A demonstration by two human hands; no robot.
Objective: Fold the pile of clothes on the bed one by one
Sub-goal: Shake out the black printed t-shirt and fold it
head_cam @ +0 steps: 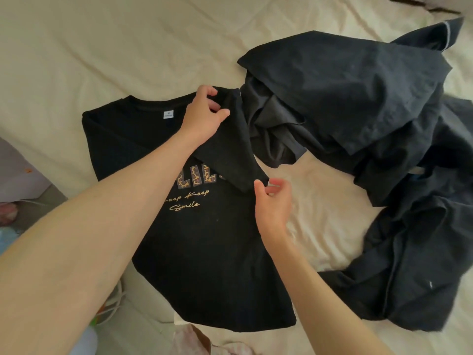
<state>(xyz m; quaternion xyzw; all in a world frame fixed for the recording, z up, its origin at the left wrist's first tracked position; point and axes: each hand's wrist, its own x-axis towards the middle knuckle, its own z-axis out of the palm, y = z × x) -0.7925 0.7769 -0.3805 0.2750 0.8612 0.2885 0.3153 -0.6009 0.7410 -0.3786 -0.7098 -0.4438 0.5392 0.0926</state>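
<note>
Both hands are pinching: left hand [204, 116] and right hand [272, 201] are drawing the t-shirt [204, 247] sleeve [235, 149] inward for folding.

Two arms reach in from the bottom edge, both bare from the frame edge to the fingertips: no sleeve, cuff or glove shows on either. The left hand [203, 116] carries no ring, and its wrist no watch or band. The right hand [273, 203] is likewise unadorned (its fingernails look short and unpainted, as far as the blur allows). The left forearm looms large and wide near the camera; the right forearm looks slimmer, entering lower right.
</note>
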